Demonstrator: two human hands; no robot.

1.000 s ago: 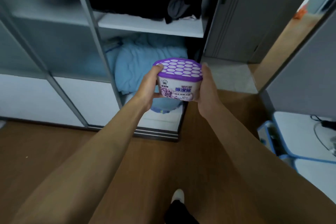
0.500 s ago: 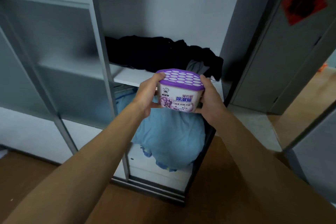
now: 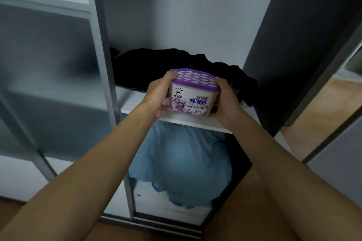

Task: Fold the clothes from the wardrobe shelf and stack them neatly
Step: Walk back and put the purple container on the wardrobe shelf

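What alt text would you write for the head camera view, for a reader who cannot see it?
A left hand and a right hand hold a purple-lidded white dehumidifier box in front of a white wardrobe shelf where black clothes lie crumpled. Light blue fabric bulges from the compartment below.

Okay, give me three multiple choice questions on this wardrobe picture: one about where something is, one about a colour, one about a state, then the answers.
1. Where do the black clothes lie?
A. on the floor
B. on the shelf
C. in a drawer

2. The lid of the tub is:
A. purple
B. green
C. red

3. The tub is:
A. lying on the floor
B. held in one hand only
C. held in both hands

Answers: B, they are piled at the back of the shelf. A, the lid is purple with white spots. C, the left hand and right hand grip its two sides.
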